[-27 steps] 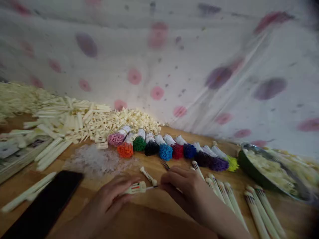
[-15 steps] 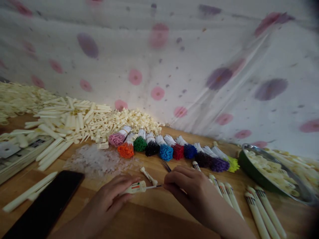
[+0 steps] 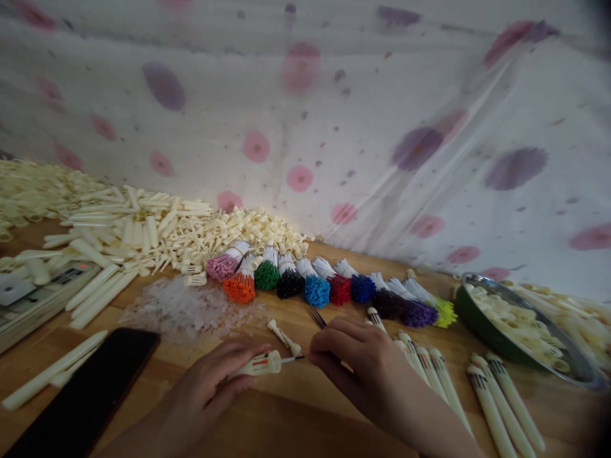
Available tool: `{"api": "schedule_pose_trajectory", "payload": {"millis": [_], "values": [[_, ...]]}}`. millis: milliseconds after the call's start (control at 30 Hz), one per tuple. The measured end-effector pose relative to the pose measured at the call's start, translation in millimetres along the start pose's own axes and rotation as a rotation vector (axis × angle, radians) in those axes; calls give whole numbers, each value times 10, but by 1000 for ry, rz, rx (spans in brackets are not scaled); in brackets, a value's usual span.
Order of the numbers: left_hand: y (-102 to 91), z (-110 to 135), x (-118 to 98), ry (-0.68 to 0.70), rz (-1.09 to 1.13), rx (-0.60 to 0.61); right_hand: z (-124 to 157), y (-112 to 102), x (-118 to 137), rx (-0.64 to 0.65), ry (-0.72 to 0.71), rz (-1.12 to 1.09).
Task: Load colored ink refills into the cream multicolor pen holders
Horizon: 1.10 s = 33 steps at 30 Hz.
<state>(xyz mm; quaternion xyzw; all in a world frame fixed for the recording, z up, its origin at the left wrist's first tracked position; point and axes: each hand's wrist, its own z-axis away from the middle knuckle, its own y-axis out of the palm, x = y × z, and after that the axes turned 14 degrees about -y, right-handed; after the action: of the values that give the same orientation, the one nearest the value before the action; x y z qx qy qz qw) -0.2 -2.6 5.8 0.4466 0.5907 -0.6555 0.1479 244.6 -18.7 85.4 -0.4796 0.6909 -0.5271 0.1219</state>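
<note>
My left hand (image 3: 212, 385) is closed around a cream slotted pen barrel piece (image 3: 266, 363), with orange and green bits showing in its slots. A thin white ink refill (image 3: 289, 359) sticks out of the open right end of that piece, its dark tip at the fingers of my right hand (image 3: 356, 359). Those fingers are pinched at the refill's tip. Several thin dark, silvery rods (image 3: 317, 317) poke out above the same hand; their other ends are hidden. Just behind the barrel piece lies a small cream plastic part (image 3: 285, 338).
Bundled refills in several colours, such as orange (image 3: 240, 289) and blue (image 3: 317, 291), line the middle. Clear plastic bits (image 3: 186, 308), cream parts (image 3: 157, 229) and a black phone (image 3: 86, 394) lie left. Multicolour pens (image 3: 506, 401) and a green bowl (image 3: 482, 331) of cream parts are at right.
Less of the white refill shows outside the barrel piece, and my right hand has shifted slightly left with it. My left hand keeps its hold.
</note>
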Motion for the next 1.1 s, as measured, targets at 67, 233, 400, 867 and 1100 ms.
{"api": "schedule_pose_trajectory", "payload": {"millis": [67,233,400,867,1100], "values": [[3,-5,-8,-15,11,4,-17,-5,18,13,-5,-3],[20,0,2,-11,22,5,-48,27,51,54,-8,-23],[36,21,14,-43,27,44,-53,161,34,64,-16,-105],[-39,18,-57,18,53,-51,-26,112,-210,122,337,-60],[-69,29,-18,31,28,-78,112,442,-705,353,592,299]]}}
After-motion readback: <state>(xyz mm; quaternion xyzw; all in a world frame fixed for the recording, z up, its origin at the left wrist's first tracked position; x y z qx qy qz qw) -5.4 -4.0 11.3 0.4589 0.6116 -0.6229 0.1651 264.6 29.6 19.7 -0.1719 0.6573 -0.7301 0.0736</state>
